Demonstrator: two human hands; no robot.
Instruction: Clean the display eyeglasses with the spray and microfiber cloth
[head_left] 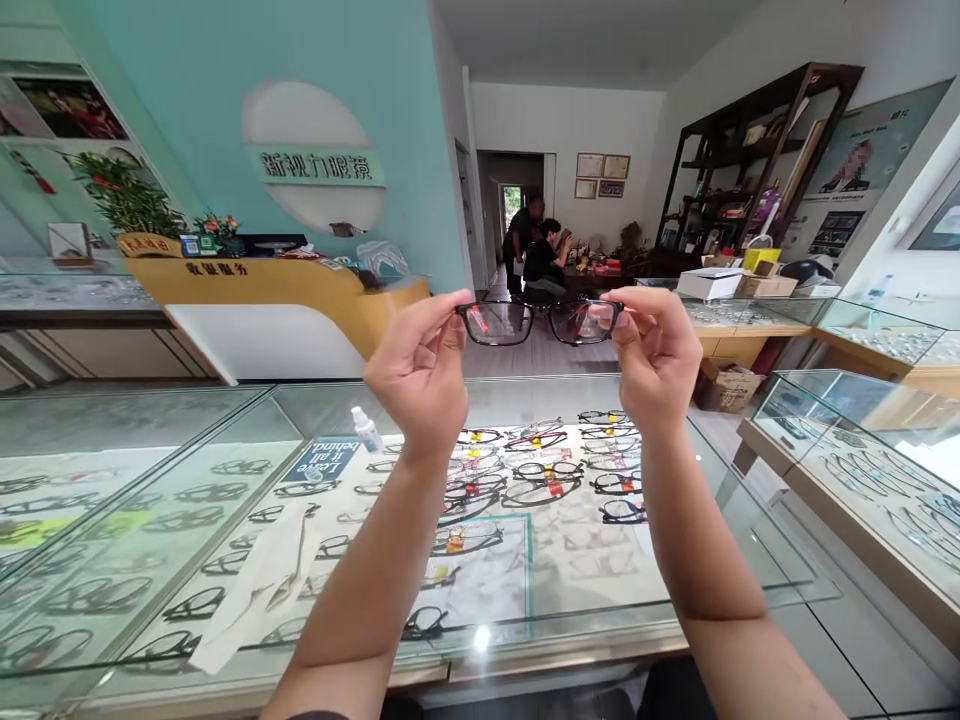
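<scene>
A glass case [570,610] stretches below the arms, with rows of other glasses [547,470] spread across it. Above, the left hand [424,375] and right hand [656,355] are each pinched on 1 outer end of the dark-rimmed glasses [541,308], holding their 2 lenses roughly level in the air. Lifting looks done; setting down is not yet done. A small white bottle [367,430] stands near the case's far edge.

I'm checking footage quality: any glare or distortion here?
Head view: a bright glare spot on the display case; the shelf at right leans, likely wide-angle distortion; a pixelated patch on the poster; the held glasses look fairly crisp.
</scene>
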